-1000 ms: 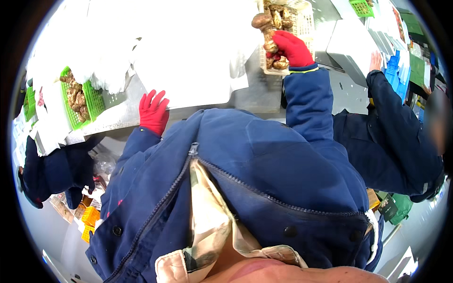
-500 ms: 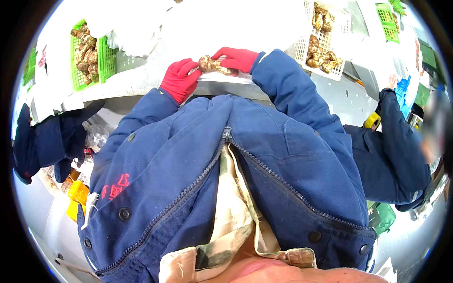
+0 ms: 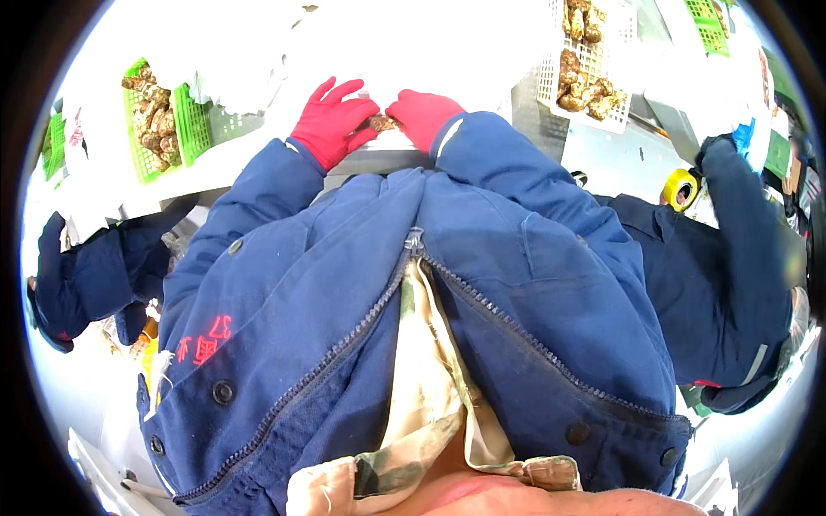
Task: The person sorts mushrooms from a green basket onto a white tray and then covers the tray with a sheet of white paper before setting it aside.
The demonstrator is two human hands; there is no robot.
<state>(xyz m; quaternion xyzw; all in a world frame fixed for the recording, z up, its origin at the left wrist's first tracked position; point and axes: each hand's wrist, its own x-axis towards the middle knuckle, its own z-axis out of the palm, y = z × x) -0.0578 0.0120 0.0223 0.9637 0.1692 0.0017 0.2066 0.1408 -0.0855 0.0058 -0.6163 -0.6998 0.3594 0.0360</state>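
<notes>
A brown, knobbly mushroom point(image 3: 384, 124) lies between my two red-gloved hands at the near edge of the white work surface. My left hand point(image 3: 331, 125) has its thumb and forefinger pinched round the left end, with the other fingers raised apart. At the opposite end my right hand point(image 3: 425, 119) is closed on the mushroom, its fingers curled and pointing left. Both gloves cover much of the mushroom, so only a small strip of it shows.
Mushrooms fill a green basket point(image 3: 131, 116) on the left and a white basket point(image 3: 548, 82) on the right. Another green basket point(image 3: 191, 125) adjoins the first. People in dark sleeves stand on both sides. Yellow tape point(image 3: 680, 188) is at the right.
The hands have come closer together over the mushroom, hiding more of it. My left hand has shifted right and its upper fingers have lifted. The right-hand person's arm has moved.
</notes>
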